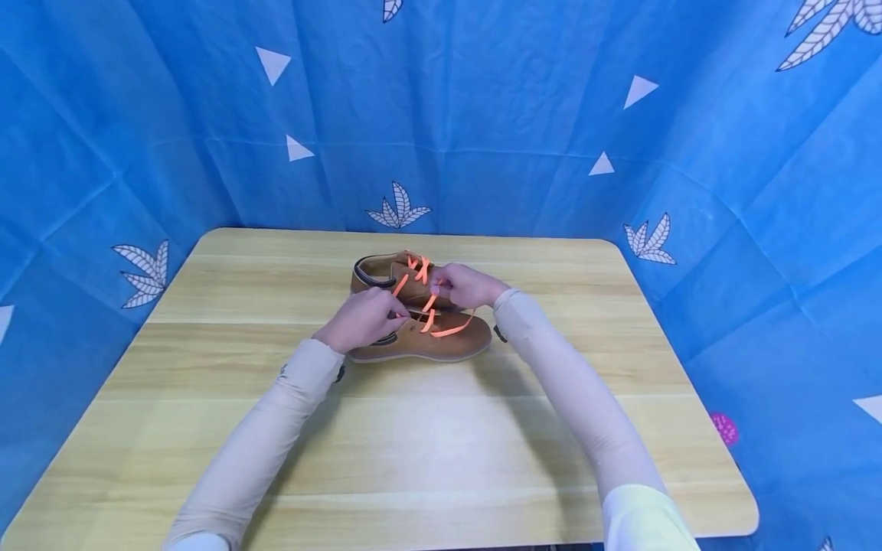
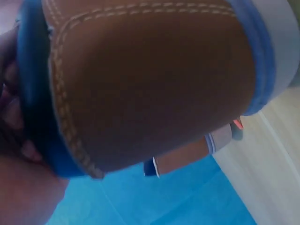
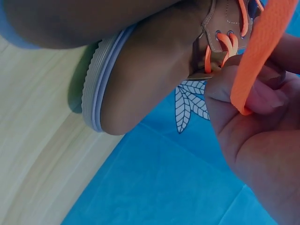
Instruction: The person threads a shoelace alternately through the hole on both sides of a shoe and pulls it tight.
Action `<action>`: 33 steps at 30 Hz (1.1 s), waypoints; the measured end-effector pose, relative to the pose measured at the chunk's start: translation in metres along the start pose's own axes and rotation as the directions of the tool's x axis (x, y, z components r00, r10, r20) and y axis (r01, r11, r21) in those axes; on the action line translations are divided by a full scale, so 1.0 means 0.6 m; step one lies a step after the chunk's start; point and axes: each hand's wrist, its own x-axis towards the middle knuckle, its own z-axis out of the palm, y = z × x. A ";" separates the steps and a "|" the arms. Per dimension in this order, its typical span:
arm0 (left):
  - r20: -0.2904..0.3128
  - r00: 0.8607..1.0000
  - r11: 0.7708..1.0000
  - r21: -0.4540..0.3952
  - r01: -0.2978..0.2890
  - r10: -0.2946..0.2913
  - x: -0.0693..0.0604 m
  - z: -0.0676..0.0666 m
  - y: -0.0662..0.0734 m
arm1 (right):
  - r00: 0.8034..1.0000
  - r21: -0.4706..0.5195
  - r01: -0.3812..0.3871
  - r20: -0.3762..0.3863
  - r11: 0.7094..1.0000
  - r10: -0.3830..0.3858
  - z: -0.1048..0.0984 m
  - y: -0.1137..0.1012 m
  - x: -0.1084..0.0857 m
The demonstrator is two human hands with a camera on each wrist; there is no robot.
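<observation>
Two brown shoes with orange laces lie side by side on the table, toes to the right. The near shoe (image 1: 448,346) has its lace (image 1: 451,330) partly loose over the front. At this shoe's opening my left hand (image 1: 361,317) pinches, with a bit of orange lace at its fingertips; the collar hides most of these fingers in the left wrist view. Above the shoes' front part, my right hand (image 1: 468,285) pinches an orange lace strand (image 3: 258,56) between thumb and fingers. The far shoe (image 1: 372,268) stands behind, its lace (image 1: 423,268) threaded through eyelets (image 3: 218,34).
The pale wooden table (image 1: 413,459) extends around the shoes on all sides. A blue curtain (image 1: 455,92) with white leaf and triangle prints hangs behind it and at both sides.
</observation>
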 end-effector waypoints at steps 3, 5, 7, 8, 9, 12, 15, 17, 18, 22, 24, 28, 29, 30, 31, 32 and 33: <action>0.004 1.000 1.000 0.031 -0.003 0.003 0.012 0.005 0.001 | 1.000 -0.009 -0.015 0.017 1.000 0.015 -0.001 0.001 -0.001; -0.009 1.000 0.999 0.041 0.005 -0.005 0.015 0.013 -0.001 | 0.999 -0.014 -0.021 0.029 1.000 0.021 0.007 0.003 0.000; -0.027 0.999 0.999 0.047 0.019 -0.017 0.017 0.020 -0.002 | 0.999 -0.022 -0.025 0.032 0.999 0.025 0.012 0.004 0.000; -0.038 0.999 0.999 0.043 0.024 -0.022 0.017 0.022 -0.002 | 0.999 -0.019 -0.027 0.030 0.999 0.027 0.013 0.003 0.001; -0.044 0.999 0.999 0.030 0.030 -0.029 0.018 0.024 -0.002 | 0.999 -0.014 -0.027 0.028 1.000 0.027 0.014 0.003 0.001; -0.058 0.997 0.999 -0.019 0.040 -0.041 0.019 0.027 -0.003 | 0.999 -0.004 -0.023 0.022 1.000 0.023 0.015 0.002 0.000; -0.066 0.997 0.998 -0.051 0.032 -0.035 0.020 0.028 -0.003 | 1.000 0.021 -0.025 0.008 0.999 0.025 0.014 0.004 -0.002; -0.067 0.997 0.998 -0.055 0.024 -0.027 0.021 0.027 -0.004 | 0.999 0.043 -0.033 -0.008 0.999 0.033 0.014 0.009 -0.007; -0.061 0.998 0.998 -0.061 0.020 -0.024 0.022 0.026 -0.004 | 0.999 0.053 -0.037 -0.017 0.998 0.038 0.014 0.013 -0.011; -0.035 0.999 0.994 -0.112 0.006 -0.010 0.024 0.023 -0.004 | 0.996 0.107 -0.085 -0.001 0.991 0.085 0.018 0.035 -0.049; -0.028 1.000 0.989 -0.148 0.005 -0.009 0.024 0.021 -0.005 | 0.994 0.123 -0.111 0.022 0.986 0.110 0.023 0.047 -0.073; -0.022 1.000 0.979 -0.205 0.006 -0.011 0.022 0.012 -0.008 | 0.989 0.158 -0.138 0.073 0.978 0.127 0.041 0.068 -0.114; -0.020 1.000 0.975 -0.220 0.009 -0.014 0.021 0.010 -0.009 | 0.988 0.171 -0.138 0.086 0.976 0.125 0.047 0.071 -0.122; -0.017 1.000 0.972 -0.234 0.014 -0.018 0.020 0.008 -0.009 | 0.989 0.177 -0.133 0.091 0.975 0.119 0.052 0.074 -0.127; -0.017 1.000 0.969 -0.247 0.017 -0.022 0.020 0.006 -0.010 | 0.990 0.181 -0.123 0.087 0.976 0.108 0.057 0.076 -0.131; -0.018 0.999 0.964 -0.265 0.026 -0.031 0.019 0.004 -0.009 | 0.993 0.176 -0.103 0.074 0.979 0.091 0.063 0.079 -0.133; -0.020 0.999 0.961 -0.276 0.030 -0.037 0.020 0.003 -0.009 | 0.996 0.168 -0.081 0.052 0.982 0.073 0.068 0.080 -0.134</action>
